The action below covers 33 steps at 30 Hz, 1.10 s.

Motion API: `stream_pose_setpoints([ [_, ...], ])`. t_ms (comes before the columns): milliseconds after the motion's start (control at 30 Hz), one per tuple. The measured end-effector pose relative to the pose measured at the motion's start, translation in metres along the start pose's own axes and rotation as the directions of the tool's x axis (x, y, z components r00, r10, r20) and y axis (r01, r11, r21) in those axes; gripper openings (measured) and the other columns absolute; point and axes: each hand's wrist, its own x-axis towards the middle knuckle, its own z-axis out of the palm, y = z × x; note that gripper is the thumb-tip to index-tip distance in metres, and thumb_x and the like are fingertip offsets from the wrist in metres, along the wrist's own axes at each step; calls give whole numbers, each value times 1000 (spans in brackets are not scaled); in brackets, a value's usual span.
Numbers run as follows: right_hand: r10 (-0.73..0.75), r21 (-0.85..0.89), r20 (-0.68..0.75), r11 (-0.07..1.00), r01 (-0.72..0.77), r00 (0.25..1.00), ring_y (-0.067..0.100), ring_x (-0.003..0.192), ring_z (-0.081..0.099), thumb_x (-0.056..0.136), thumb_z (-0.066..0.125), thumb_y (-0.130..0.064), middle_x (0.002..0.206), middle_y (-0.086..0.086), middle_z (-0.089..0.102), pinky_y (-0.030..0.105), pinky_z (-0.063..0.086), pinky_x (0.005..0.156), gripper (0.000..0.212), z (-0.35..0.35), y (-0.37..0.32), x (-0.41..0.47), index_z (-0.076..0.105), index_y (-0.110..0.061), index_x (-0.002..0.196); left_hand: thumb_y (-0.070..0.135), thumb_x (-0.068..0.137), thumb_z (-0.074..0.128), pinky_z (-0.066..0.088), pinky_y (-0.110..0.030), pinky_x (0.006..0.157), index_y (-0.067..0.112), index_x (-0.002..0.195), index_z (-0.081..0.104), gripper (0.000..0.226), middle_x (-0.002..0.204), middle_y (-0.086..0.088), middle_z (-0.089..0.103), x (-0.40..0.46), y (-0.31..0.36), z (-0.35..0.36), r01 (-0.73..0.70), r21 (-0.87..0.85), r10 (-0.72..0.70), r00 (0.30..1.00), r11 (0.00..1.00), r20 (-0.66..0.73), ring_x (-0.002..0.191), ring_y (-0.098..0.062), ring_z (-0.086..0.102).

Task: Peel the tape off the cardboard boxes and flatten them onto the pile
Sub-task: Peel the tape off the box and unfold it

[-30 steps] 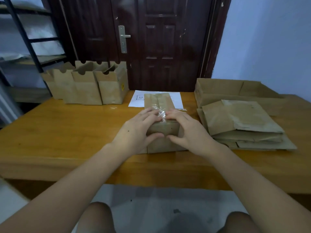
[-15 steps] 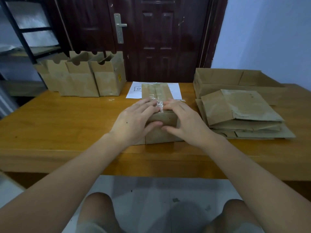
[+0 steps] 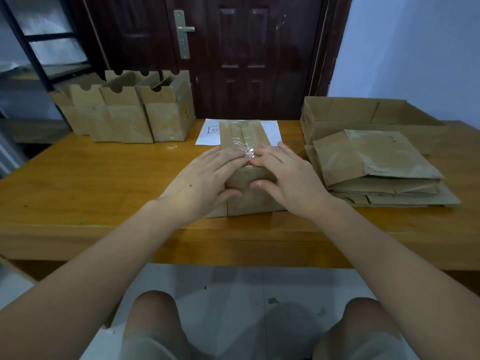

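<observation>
1. Cardboard boxes [image 3: 124, 110] are standing open-topped in a row at the far left of the table [image 3: 78, 178], in front of a dark door [image 3: 246, 55].
2. Left of them, a black shelf frame [image 3: 39, 48] is rising by the wall.
3. Coming in from the lower left, the left hand [image 3: 200, 180] is lying over the near left part of the taped box [image 3: 249, 196]; its fingers are reaching nearly straight across the top toward the tape [image 3: 245, 144], and its thumb is pressing on the box's near face.
4. At mid-table the taped box is sitting closed between both hands, its far end extending beyond the fingertips and lying over a white sheet [image 3: 207, 133].
5. Clear tape is running along the middle of the box top, away from the person; its near end is looking crinkled right where the fingertips of both hands are meeting.
6. Whether either hand is pinching the tape I cannot tell.
7. Right of the seam, the right hand [image 3: 288, 178] is mirroring the left one: fingers spread over the top, thumb bearing on the near face.
8. Further right, the pile [image 3: 376, 172] of flattened boxes is lying near the taped box but apart from it.
9. Behind the pile, a shallow tray [image 3: 350, 110] is standing open.
</observation>
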Motion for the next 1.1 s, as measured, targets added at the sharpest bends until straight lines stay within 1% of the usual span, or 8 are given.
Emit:
stream_pose_setpoints([
  [100, 13, 79, 15, 997, -14, 1000, 21, 142, 45, 96, 66, -36, 144, 4, 58, 51, 37, 117, 42, -3, 2, -1, 62, -18, 134, 44, 97, 58, 13, -20, 121, 16, 149, 49, 60, 149, -2, 53, 1, 2, 2, -1, -57, -4, 997, 998, -78, 139, -15, 44],
  [200, 42, 107, 97, 993, -53, 994, 15, 147, 38, 90, 74, -34, 151, -1, 51, 47, 40, 116, 56, -11, 3, -2, 56, -22, 142, 43, 99, 57, 23, -23, 117, 15, 145, 54, 54, 144, -3, 58, 3, 0, 3, -15, -75, 7, 995, 997, -103, 134, -18, 50],
  [333, 47, 107, 123, 992, -60, 991, 14, 148, 35, 88, 78, -31, 153, -3, 49, 48, 40, 116, 62, -12, 3, -2, 54, -24, 144, 45, 100, 55, 23, -21, 117, 14, 142, 56, 52, 141, -2, 59, 4, -2, 8, -24, -70, 16, 994, 997, -112, 132, -17, 51],
  [500, 59, 120, 71, 990, -68, 996, 14, 147, 37, 88, 78, -29, 150, -2, 52, 47, 40, 116, 56, -8, 1, -3, 58, -22, 140, 42, 102, 57, 41, -34, 113, 10, 138, 59, 48, 136, -6, 62, 5, -1, 13, -45, -82, 31, 987, 996, -159, 128, -21, 55],
  [600, 54, 130, 40, 990, -59, 998, 17, 145, 40, 88, 78, -28, 149, 0, 54, 50, 41, 114, 53, -4, 2, -3, 60, -20, 137, 44, 103, 55, 46, -37, 108, 8, 135, 60, 48, 132, -8, 64, 6, 0, 16, -42, -68, 28, 982, 997, -189, 124, -24, 58],
  [800, 37, 150, 19, 988, -40, 999, 19, 145, 41, 87, 78, -29, 148, 1, 55, 51, 42, 113, 54, 0, 5, -4, 60, -20, 137, 46, 103, 53, 43, -32, 103, 8, 127, 65, 46, 125, -9, 68, 8, 3, 19, -25, -33, 16, 968, 999, -250, 117, -24, 61],
  [933, 45, 153, 20, 987, -47, 999, 19, 145, 41, 88, 78, -29, 148, 1, 54, 50, 41, 115, 54, 0, 4, -4, 59, -19, 138, 47, 103, 53, 46, -34, 100, 7, 123, 68, 47, 121, -9, 69, 12, 6, 19, -12, -50, -2, 965, 999, -264, 113, -24, 62],
  [1100, 52, 157, 24, 986, -55, 998, 18, 146, 40, 88, 78, -27, 149, 1, 54, 47, 39, 117, 54, -1, 4, -5, 59, -19, 138, 46, 94, 66, 40, -30, 113, 10, 141, 56, 60, 140, -6, 59, 3, 1, 9, -43, -102, 29, 991, 994, -131, 130, -21, 52],
])
